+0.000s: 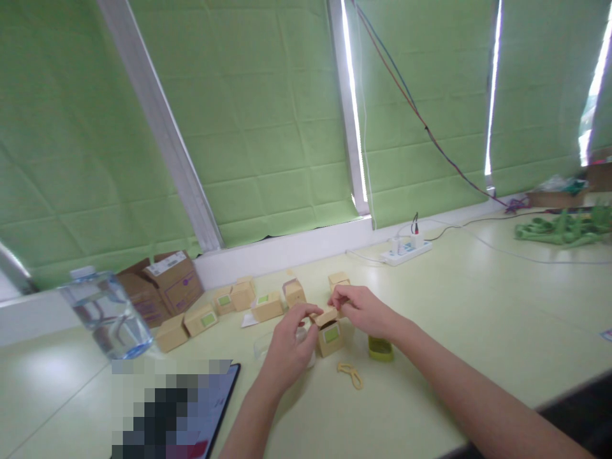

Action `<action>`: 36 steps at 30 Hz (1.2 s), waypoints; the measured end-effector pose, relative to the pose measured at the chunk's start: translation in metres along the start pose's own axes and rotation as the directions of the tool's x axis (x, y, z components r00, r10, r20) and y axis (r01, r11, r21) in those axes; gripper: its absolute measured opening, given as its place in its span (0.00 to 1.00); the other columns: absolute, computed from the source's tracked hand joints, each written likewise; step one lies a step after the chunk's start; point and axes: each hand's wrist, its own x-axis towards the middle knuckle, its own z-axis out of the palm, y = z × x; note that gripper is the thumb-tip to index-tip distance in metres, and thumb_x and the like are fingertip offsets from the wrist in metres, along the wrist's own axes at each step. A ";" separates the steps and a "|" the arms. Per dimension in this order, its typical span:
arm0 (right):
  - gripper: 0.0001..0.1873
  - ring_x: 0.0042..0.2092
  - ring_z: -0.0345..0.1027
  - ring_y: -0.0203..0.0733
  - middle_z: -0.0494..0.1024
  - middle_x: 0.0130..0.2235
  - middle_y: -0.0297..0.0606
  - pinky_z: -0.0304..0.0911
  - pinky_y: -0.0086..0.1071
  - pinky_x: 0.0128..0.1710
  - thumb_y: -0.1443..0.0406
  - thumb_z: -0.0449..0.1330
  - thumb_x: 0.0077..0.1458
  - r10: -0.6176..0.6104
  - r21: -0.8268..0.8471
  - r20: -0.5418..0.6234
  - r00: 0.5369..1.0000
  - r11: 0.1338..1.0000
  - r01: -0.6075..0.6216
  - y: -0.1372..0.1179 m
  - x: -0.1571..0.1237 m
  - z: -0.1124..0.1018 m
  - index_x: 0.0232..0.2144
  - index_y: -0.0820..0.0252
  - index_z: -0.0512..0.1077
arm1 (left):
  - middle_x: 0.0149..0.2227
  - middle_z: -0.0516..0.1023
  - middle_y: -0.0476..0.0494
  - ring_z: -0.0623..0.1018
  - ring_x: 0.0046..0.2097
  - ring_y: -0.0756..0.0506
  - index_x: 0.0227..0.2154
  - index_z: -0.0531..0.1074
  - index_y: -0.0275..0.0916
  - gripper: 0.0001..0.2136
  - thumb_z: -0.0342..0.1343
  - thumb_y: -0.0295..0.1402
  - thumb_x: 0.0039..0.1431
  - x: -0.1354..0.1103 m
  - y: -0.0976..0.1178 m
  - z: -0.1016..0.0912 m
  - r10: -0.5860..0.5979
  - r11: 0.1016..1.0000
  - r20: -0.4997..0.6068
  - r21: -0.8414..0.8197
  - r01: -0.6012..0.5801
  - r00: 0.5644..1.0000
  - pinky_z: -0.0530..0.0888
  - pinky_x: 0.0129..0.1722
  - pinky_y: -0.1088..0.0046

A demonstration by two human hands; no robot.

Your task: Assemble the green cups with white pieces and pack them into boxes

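A small tan cardboard box (330, 338) with a green label stands on the pale table (478, 319). My left hand (287, 347) pinches its open top flap from the left side. My right hand (366, 311) pinches the same flap from the right, fingers closed on it. A small yellow-green tin (380, 348) sits just right of the box, under my right wrist. A tan rubber-band-like loop (350, 375) lies in front of the box. A clear plastic piece (264, 345) lies partly hidden behind my left hand.
Several more small tan boxes (239, 303) stand in a row behind. A brown carton (165, 284) and a water bottle (108, 312) are at the left, a tablet (210, 408) at the near left. A white power strip (406, 252) with cables lies by the window.
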 end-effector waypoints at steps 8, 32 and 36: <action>0.04 0.34 0.72 0.37 0.78 0.35 0.35 0.65 0.30 0.35 0.67 0.57 0.58 -0.002 0.054 0.014 1.000 0.999 0.001 -0.003 0.000 0.003 0.37 0.57 0.71 | 0.44 0.79 0.44 0.77 0.48 0.42 0.39 0.74 0.43 0.07 0.52 0.33 0.61 0.001 0.001 0.002 0.030 0.998 0.014 0.061 -0.031 0.999 0.73 0.47 0.63; 0.27 0.37 0.71 0.41 0.78 0.45 0.37 0.64 0.33 0.40 0.51 0.66 0.50 -0.008 -0.090 0.197 0.980 0.996 0.026 -0.017 -0.003 -0.001 0.51 0.52 0.72 | 0.45 0.78 0.41 0.76 0.49 0.42 0.36 0.79 0.42 0.12 0.50 0.37 0.63 0.003 -0.013 0.001 0.041 0.988 -0.075 0.149 -0.029 0.996 0.71 0.51 0.62; 0.21 0.40 0.71 0.43 0.77 0.46 0.36 0.62 0.34 0.41 0.52 0.65 0.52 0.029 -0.241 0.124 0.992 0.971 0.001 -0.012 -0.003 0.000 0.47 0.49 0.74 | 0.41 0.80 0.41 0.77 0.45 0.43 0.35 0.77 0.40 0.13 0.49 0.37 0.63 0.005 -0.017 -0.006 0.037 0.980 -0.177 0.199 -0.001 0.984 0.73 0.45 0.65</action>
